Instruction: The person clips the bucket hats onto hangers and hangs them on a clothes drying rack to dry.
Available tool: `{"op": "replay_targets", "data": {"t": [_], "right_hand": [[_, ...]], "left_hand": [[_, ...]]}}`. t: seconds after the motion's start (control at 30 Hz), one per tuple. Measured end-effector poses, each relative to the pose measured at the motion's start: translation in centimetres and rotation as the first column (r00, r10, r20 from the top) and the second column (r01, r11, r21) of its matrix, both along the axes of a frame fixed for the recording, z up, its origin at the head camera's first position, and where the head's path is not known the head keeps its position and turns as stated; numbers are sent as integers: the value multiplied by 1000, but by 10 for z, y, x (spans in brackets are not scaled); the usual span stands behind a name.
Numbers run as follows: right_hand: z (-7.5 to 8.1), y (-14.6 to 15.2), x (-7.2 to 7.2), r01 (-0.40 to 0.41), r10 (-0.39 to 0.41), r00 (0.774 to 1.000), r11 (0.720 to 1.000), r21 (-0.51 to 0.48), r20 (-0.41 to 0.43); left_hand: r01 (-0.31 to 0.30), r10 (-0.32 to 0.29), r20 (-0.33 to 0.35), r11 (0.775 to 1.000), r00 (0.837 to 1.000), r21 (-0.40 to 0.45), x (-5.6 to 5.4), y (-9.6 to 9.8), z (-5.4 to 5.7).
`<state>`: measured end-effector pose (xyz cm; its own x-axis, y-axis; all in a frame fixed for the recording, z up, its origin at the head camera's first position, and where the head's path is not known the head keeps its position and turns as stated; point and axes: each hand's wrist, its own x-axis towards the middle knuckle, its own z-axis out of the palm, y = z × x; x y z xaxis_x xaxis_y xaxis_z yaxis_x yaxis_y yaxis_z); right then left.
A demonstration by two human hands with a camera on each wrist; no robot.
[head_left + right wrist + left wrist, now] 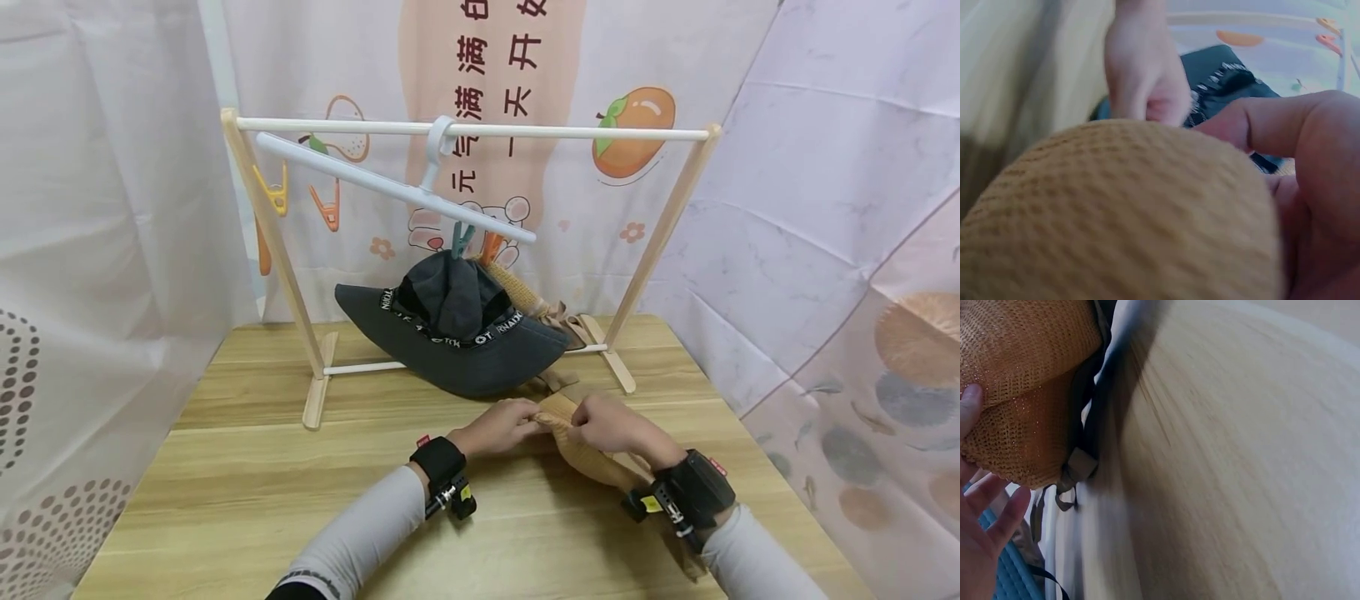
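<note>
Both hands grip a tan woven straw hat low over the right front of the table, its crown folded between them. My left hand pinches the hat's left edge; in the left wrist view the thumb lies on the weave with fingers beneath. From the other side my right hand holds the hat, thumb and finger closed at its edge in the right wrist view. Dark straps with a buckle hang along the brim. Just beyond the hands, a dark bucket hat hangs from a teal clip.
A wooden rack with a white top bar stands at the back. From it hangs a tilted pale-blue hanger. An orange clip holds another straw hat behind the dark one. Yellow and orange clips hang at left.
</note>
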<state>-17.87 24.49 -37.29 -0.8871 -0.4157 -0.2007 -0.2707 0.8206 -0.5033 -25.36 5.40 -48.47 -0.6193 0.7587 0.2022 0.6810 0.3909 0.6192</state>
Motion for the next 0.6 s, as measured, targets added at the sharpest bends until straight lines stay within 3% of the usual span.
{"op": "replay_targets", "data": {"t": [0.1,0.23,0.43,0.6], "right_hand": [[7,4,-2,11,-10,999,999,-34,48],[14,5,-6,-11,12,999,1000,-22,51],[22,3,-9,-58,58,998,998,-25,28],[34,6,-12,-94,94,996,995,-46,6]], "left_hand": [[-2,1,46,1000,999,24,1,2,2],[-24,20,77,998,997,50,3,2,4],[-63,56,70,993,996,100,7,-1,5],[-64,55,46,976,997,209,7,-2,11]]}}
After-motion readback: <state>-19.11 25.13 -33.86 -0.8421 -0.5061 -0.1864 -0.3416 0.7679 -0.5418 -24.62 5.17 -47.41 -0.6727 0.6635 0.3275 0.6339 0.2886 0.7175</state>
